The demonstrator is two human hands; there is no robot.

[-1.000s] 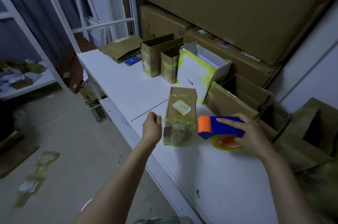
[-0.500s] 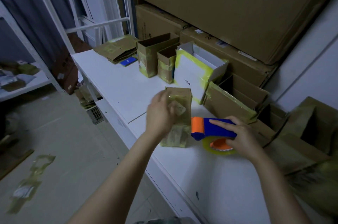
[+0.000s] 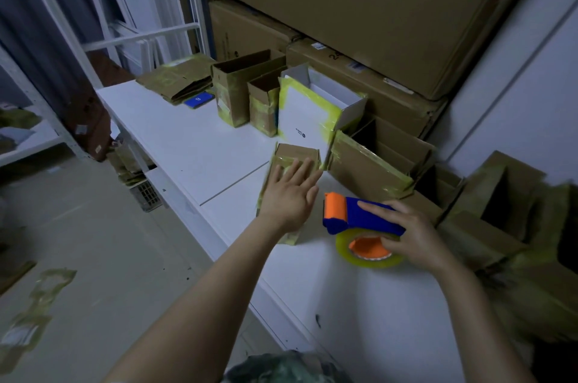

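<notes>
A small brown cardboard box [image 3: 297, 152] wrapped in yellowish tape lies flat on the white table [image 3: 194, 145]. My left hand [image 3: 291, 195] rests flat on top of it with straight fingers, covering most of the lid. To its right stands a blue and orange tape dispenser [image 3: 353, 216] with a roll of clear yellowish tape [image 3: 347, 249]. My right hand [image 3: 413, 232] grips the dispenser's blue handle, with the roll touching the table.
Several open taped cartons [image 3: 237, 88] and a white box [image 3: 309, 113] stand at the table's back. Big cartons [image 3: 359, 7] are stacked behind. More boxes [image 3: 500, 204] crowd the right. Flattened cardboard [image 3: 178, 79] lies far left. Tape scraps [image 3: 40, 292] litter the floor.
My left hand went from a fist beside the small box to lying flat on its top. The right hand and dispenser have stayed in place.
</notes>
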